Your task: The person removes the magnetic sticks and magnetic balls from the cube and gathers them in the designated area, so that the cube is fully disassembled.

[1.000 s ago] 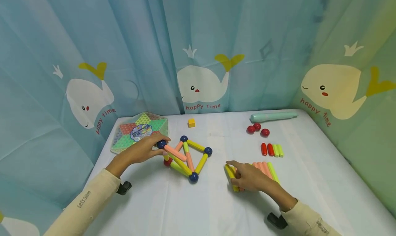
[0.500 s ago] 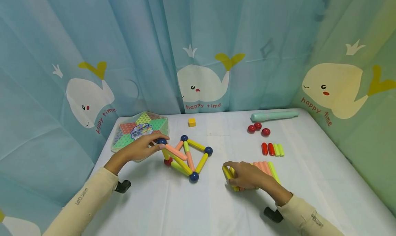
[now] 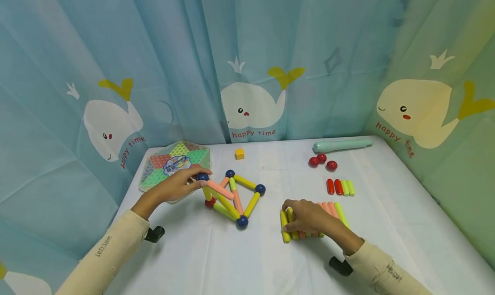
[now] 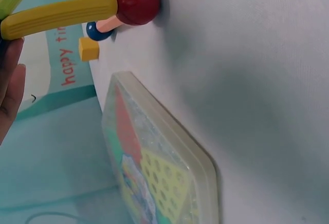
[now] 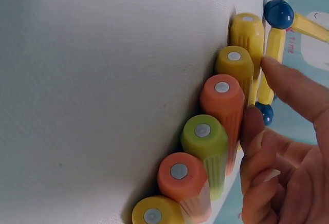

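My left hand [image 3: 179, 184] pinches a dark blue ball [image 3: 202, 178] on the raised part of a magnetic stick-and-ball frame. From that ball a salmon stick [image 3: 220, 190] slants out with its far end free. Lower on the frame are a red ball [image 4: 138, 4], another blue ball [image 3: 242, 221] and yellow sticks [image 3: 252, 204]. My right hand [image 3: 309, 217] is at the left end of a row of sticks, its thumb and a finger around a yellow magnetic stick [image 5: 235, 62]. Beside it, the outermost yellow stick [image 3: 285, 227] lies slightly apart. The fingers partly hide the row.
A Chinese checkers-like boxed board [image 3: 156, 162] lies at the back left, near a small yellow cube [image 3: 239, 154]. Several short red and green sticks [image 3: 338, 187], red balls [image 3: 331, 165] and a mint-coloured tube [image 3: 342, 145] lie at right. A whale-print curtain [image 3: 174, 50] borders the table.
The outermost yellow stick has swung from slanted to nearly parallel with the row under my right fingers. My left fingers have shifted slightly on the blue ball; the frame barely moved.
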A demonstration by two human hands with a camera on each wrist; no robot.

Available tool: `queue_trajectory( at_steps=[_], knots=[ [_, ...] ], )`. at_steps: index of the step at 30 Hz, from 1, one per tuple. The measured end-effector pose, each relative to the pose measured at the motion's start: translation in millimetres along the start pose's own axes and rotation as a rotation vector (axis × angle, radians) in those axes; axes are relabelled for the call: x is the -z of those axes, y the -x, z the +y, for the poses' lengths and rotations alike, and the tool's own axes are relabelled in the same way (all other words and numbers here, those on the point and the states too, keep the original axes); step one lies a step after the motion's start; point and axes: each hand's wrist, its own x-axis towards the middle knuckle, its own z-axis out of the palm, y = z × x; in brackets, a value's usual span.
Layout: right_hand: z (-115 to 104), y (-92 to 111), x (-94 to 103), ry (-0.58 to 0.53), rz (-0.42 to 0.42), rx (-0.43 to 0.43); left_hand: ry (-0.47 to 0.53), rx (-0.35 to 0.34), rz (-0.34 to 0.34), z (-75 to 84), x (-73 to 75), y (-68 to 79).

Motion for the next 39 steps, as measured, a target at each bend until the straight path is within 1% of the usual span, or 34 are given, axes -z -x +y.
queue_trajectory(
  at_steps=[3,6,9,11,13,16,18,20,23,25,27,30,33,36,39],
  knots=[
    [-0.7,-1.9,0.1,0.005,0.009,-0.003,0.007,-0.005,0.014,-1.6,-1.4,1.3],
    [-4.1,-3.4,3.8,-0.007,0.018,0.011,0.012,0.005,0.027,-1.1,-2.5,2.1],
    [-14.8,-7.3,12.9,-0.043,0.052,0.068,0.017,0.018,0.039,-2.1,-3.6,2.0],
    [-27.4,-12.4,19.9,-0.087,0.093,0.126,0.017,0.021,0.051,-4.4,-4.3,2.0],
    [-44.5,-19.6,26.2,-0.142,0.139,0.205,0.014,0.022,0.062,-6.8,-4.7,2.4],
    [-73.6,-34.9,31.7,-0.234,0.203,0.315,0.022,0.017,0.074,-10.2,-5.3,3.2],
    [-92.5,-47.4,34.3,-0.287,0.218,0.374,0.041,0.010,0.074,-11.7,-6.0,3.3],
    [-108.8,-60.7,35.6,-0.341,0.205,0.413,0.061,-0.002,0.074,-13.0,-7.1,2.4],
    [-128.1,-78.3,35.4,-0.388,0.142,0.430,0.080,-0.023,0.068,-13.6,-9.5,-0.5],
    [-137.5,-87.1,33.1,-0.388,0.095,0.428,0.082,-0.031,0.065,-13.5,-11.3,-2.4],
    [-144.3,-92.2,30.6,-0.363,0.062,0.420,0.079,-0.034,0.060,-13.1,-12.8,-3.9],
    [-150.5,-95.6,27.2,-0.352,0.037,0.426,0.077,-0.028,0.056,-12.0,-13.7,-4.9],
    [-152.7,-96.3,26.4,-0.375,0.037,0.456,0.079,-0.016,0.055,-10.5,-12.6,-4.6],
    [-152.2,-96.0,28.0,-0.386,0.058,0.502,0.075,0.000,0.061,-10.1,-10.3,-3.6],
    [-150.5,-94.3,31.2,-0.394,0.085,0.524,0.068,0.012,0.068,-10.7,-7.9,-2.2]
  ],
)
